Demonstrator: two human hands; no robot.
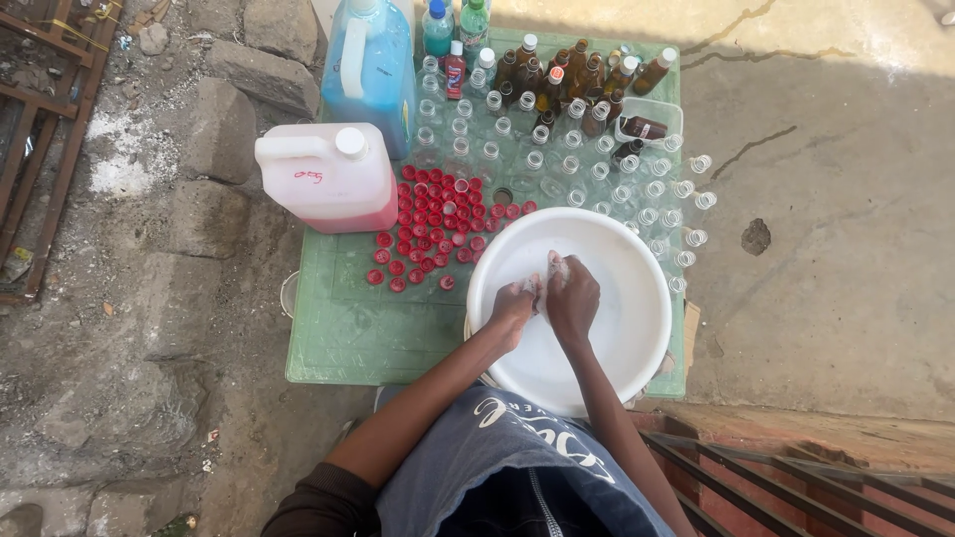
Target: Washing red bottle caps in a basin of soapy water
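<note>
Here my left hand (514,303) and right hand (574,298) meet inside the white basin (637,264). Both close round a small soapy bottle (553,268). Red caps (433,224) lie beside it on the green surface (338,328)

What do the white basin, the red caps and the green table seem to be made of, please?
Basin: likely plastic, smooth and slightly glossy, with a thin rolled rim. Caps: probably plastic, uniform bright red, small moulded rounds. Table: seems moulded plastic, pale green and matte, scuffed, with a raised edge; the material is not certain from this view.
</note>
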